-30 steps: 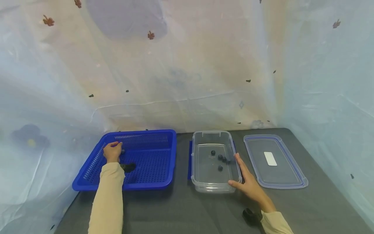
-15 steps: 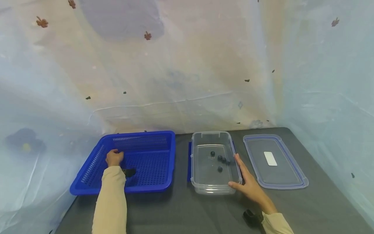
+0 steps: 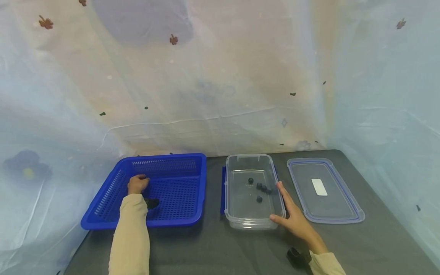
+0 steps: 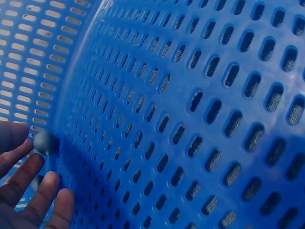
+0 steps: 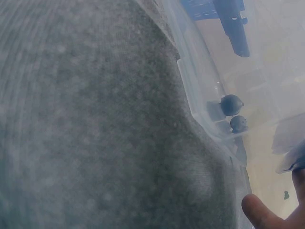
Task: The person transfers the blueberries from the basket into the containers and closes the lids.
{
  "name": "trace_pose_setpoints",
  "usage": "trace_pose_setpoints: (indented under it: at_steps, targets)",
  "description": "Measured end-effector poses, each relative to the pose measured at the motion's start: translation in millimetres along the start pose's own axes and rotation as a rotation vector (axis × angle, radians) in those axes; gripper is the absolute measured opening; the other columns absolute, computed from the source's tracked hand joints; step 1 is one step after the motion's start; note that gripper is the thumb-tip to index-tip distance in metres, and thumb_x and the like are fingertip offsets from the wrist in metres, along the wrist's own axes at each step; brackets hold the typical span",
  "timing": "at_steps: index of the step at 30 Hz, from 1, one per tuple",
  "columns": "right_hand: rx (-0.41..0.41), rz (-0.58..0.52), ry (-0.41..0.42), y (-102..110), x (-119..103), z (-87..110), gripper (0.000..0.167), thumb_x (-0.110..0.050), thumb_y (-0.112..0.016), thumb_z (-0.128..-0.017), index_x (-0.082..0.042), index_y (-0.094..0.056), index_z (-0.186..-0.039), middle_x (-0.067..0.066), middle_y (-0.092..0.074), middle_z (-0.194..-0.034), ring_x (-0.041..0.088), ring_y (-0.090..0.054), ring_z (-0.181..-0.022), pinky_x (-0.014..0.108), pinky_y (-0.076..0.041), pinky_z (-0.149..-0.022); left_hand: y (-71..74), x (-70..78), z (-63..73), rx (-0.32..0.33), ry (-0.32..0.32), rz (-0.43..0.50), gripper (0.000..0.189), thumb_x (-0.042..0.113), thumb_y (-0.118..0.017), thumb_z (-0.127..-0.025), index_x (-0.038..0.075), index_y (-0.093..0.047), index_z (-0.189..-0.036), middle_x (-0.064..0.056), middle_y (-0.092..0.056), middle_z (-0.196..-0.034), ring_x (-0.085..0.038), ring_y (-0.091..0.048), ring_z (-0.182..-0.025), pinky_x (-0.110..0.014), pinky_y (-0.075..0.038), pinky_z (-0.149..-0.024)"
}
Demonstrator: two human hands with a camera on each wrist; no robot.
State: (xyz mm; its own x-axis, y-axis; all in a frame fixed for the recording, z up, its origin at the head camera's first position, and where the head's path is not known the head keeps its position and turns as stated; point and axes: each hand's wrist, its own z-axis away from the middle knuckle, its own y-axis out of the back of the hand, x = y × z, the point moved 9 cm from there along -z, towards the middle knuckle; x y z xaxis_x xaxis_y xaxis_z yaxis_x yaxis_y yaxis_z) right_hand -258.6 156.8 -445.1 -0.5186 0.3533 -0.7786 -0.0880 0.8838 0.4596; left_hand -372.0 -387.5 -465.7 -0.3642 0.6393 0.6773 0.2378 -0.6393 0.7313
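Note:
In the left wrist view a dark round blueberry [image 4: 46,142] lies against the basket's mesh, right at my left hand's fingertips. My left hand [image 3: 138,185] is down inside the blue plastic basket [image 3: 203,191], its fingers loosely bent and spread. Part of a second dark berry [image 4: 37,182] shows behind those fingers. My right hand [image 3: 295,219] rests along the right side of the clear plastic container [image 3: 240,212], thumb and fingers apart at its rim. Several blueberries [image 3: 259,199] lie inside that container; two of them show through its wall in the right wrist view.
A clear lid with a blue seal [image 3: 330,206] and a white label lies flat to the right of the container. Blue clips [image 3: 223,191] hang at the container's sides. The grey table [image 3: 213,252] meets a patterned plastic sheet [image 3: 213,95] at the back and sides.
My left hand has moved slightly to the right inside the basket, and a berry seen beside it earlier is now hidden in the head view. My right hand stays at the container.

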Motion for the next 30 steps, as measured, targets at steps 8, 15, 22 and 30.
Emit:
trace_pose_setpoints:
  at_steps: [8,15,22,30]
  targets:
    - [-0.005,0.001,0.011,-4,29,5.5,0.103,-0.011,-0.078,-0.074,-0.009,-0.015,-0.156,0.020,-0.011,-0.158,0.044,-0.014,-0.141,0.012,-0.010,-0.105,-9.0,3.0,3.3,-0.011,-0.028,-0.001,0.037,0.008,-0.062,-0.085,-0.015,-0.058,-0.114,-0.034,-0.054,-0.120,-0.056,-0.036,-0.120,-0.059,-0.031,-0.101]
    - [-0.008,0.008,-0.007,-2,17,1.2,0.101,-0.006,-0.077,-0.074,-0.002,-0.015,-0.154,0.019,-0.010,-0.158,0.047,-0.014,-0.140,0.014,-0.010,-0.105,-10.0,2.2,-1.8,0.027,0.014,-0.001,0.025,0.001,-0.068,-0.077,-0.012,-0.064,-0.098,-0.033,-0.055,-0.114,-0.055,-0.038,-0.119,-0.059,-0.034,-0.099]
    - [-0.004,0.005,0.016,-2,10,0.0,0.100,-0.004,-0.077,-0.073,0.003,-0.016,-0.152,0.022,-0.010,-0.157,0.049,-0.013,-0.139,0.011,-0.010,-0.104,0.3,-0.2,-3.0,0.045,0.017,0.066,0.030,0.009,-0.069,-0.081,-0.012,-0.065,-0.103,-0.031,-0.059,-0.113,-0.056,-0.034,-0.120,-0.060,-0.027,-0.102]
    - [-0.009,-0.005,0.016,1,-12,0.0,0.094,-0.004,-0.074,-0.076,0.009,-0.017,-0.150,0.030,-0.011,-0.154,0.051,-0.013,-0.138,0.009,-0.010,-0.103,16.9,25.3,10.1,0.067,-0.024,0.117,0.037,0.021,-0.068,-0.091,-0.012,-0.064,-0.109,-0.027,-0.063,-0.106,-0.051,-0.043,-0.117,-0.058,-0.033,-0.100]
